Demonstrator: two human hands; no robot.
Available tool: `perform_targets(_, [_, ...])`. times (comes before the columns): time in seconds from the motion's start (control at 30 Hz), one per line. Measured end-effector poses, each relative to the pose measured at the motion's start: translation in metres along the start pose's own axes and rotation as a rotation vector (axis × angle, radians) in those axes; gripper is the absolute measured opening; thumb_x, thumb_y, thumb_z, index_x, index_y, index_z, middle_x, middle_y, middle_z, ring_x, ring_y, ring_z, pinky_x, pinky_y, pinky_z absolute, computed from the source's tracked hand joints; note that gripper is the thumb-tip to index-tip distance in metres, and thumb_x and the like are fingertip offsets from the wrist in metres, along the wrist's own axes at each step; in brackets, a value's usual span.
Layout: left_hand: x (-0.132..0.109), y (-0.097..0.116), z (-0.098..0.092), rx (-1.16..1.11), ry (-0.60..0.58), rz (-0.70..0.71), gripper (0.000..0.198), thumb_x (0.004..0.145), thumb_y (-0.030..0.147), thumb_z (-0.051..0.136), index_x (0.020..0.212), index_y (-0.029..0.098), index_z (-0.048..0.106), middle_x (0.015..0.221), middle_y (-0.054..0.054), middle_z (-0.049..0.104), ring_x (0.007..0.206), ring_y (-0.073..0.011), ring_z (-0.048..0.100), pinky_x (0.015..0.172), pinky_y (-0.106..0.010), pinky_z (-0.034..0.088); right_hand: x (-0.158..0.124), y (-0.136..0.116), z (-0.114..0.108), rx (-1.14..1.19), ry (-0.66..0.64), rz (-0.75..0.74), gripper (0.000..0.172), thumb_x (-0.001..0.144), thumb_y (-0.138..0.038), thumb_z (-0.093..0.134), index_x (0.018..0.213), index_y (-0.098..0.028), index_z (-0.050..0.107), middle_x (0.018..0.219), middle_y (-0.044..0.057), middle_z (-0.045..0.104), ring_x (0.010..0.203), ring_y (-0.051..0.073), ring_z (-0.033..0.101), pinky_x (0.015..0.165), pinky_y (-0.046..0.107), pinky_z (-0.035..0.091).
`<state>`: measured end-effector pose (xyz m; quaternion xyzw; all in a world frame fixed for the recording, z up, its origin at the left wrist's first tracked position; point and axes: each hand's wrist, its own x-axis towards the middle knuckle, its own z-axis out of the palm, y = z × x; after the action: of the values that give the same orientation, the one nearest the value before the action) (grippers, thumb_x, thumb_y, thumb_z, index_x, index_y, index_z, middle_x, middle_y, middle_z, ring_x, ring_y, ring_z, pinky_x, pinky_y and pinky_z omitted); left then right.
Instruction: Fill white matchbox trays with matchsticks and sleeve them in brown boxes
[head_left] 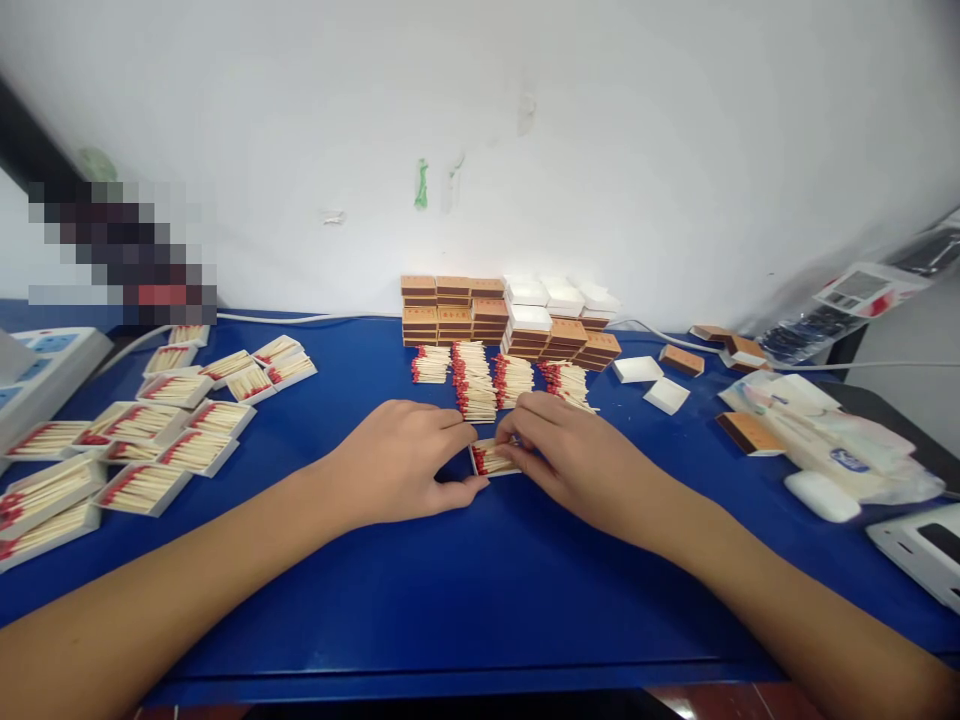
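On the blue table lies a small white matchbox tray (491,461) with red-tipped matches in it. My left hand (412,460) grips the tray's left end between thumb and forefinger. Over the tray's right part, my right hand (574,460) has its fingertips closed together on matches, and covers that end of the tray. Just behind my hands lie several loose match piles (474,385), their red heads to the left. Behind the piles, brown matchboxes (439,315) are stacked against the wall, with upturned white trays (529,292) on the right part of the stack.
Several filled trays (146,487) crowd the left side, beside a white power strip (71,375). To the right are empty white trays (637,370), brown matchbox sleeves (750,434), a plastic tissue pack (862,455) and a white device (922,545). A cable (322,318) runs along the wall.
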<state>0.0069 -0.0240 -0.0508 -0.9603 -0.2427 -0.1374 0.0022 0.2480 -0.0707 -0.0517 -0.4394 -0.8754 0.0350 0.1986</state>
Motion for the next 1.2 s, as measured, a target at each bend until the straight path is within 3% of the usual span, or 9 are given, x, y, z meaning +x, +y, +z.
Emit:
perform_targets(0.1, [0.000, -0.001, 0.001, -0.006, -0.002, -0.002, 0.028, 0.098, 0.044, 0.065, 0.098, 0.018, 0.075, 0.079, 0.000, 0.071, 0.071, -0.0181, 0.068, 0.067, -0.032, 0.046, 0.000, 0.006, -0.001, 0.028, 0.034, 0.036, 0.010, 0.107, -0.021, 0.054, 0.106, -0.021, 0.064, 0.098, 0.006, 0.065, 0.085, 0.021, 0.064, 0.072, 0.034, 0.049])
perform_targets(0.2, [0.000, -0.001, 0.000, -0.013, -0.009, -0.003, 0.028, 0.098, 0.045, 0.066, 0.099, 0.018, 0.075, 0.079, 0.000, 0.071, 0.070, -0.0180, 0.067, 0.066, -0.032, 0.044, 0.001, 0.027, -0.001, -0.033, 0.125, 0.084, 0.010, 0.106, -0.021, 0.057, 0.106, -0.021, 0.067, 0.097, 0.007, 0.063, 0.083, 0.021, 0.062, 0.072, 0.034, 0.049])
perform_targets(0.37, [-0.001, 0.000, -0.001, -0.012, -0.015, 0.009, 0.029, 0.099, 0.045, 0.064, 0.101, 0.018, 0.075, 0.081, -0.001, 0.071, 0.070, -0.0175, 0.066, 0.065, -0.032, 0.043, 0.001, 0.046, 0.002, -0.106, 0.075, 0.109, 0.006, 0.103, -0.020, 0.061, 0.104, -0.020, 0.067, 0.097, 0.007, 0.061, 0.083, 0.022, 0.062, 0.071, 0.034, 0.048])
perform_targets(0.7, [-0.001, 0.000, -0.002, -0.001, -0.014, 0.003, 0.029, 0.098, 0.045, 0.066, 0.100, 0.017, 0.077, 0.079, 0.000, 0.070, 0.070, -0.0189, 0.067, 0.064, -0.033, 0.043, 0.001, 0.044, 0.002, -0.091, 0.037, 0.086, 0.006, 0.104, -0.022, 0.059, 0.098, -0.021, 0.061, 0.093, 0.006, 0.061, 0.082, 0.022, 0.060, 0.069, 0.032, 0.045])
perform_targets(0.93, [-0.001, -0.001, 0.000, -0.007, 0.003, 0.011, 0.029, 0.098, 0.044, 0.067, 0.099, 0.017, 0.077, 0.079, 0.000, 0.071, 0.071, -0.0185, 0.068, 0.066, -0.033, 0.044, -0.003, 0.020, -0.011, 0.108, -0.020, 0.089, 0.006, 0.105, -0.024, 0.060, 0.099, -0.022, 0.062, 0.093, 0.004, 0.060, 0.081, 0.019, 0.059, 0.069, 0.030, 0.046])
perform_targets(1.2, [0.000, -0.001, 0.001, -0.008, 0.030, 0.027, 0.027, 0.097, 0.042, 0.068, 0.097, 0.017, 0.076, 0.077, 0.001, 0.069, 0.069, -0.0175, 0.067, 0.064, -0.033, 0.043, -0.003, 0.003, -0.005, 0.159, -0.080, 0.061, 0.005, 0.105, -0.020, 0.057, 0.102, -0.022, 0.061, 0.103, 0.004, 0.063, 0.082, 0.017, 0.060, 0.070, 0.030, 0.046])
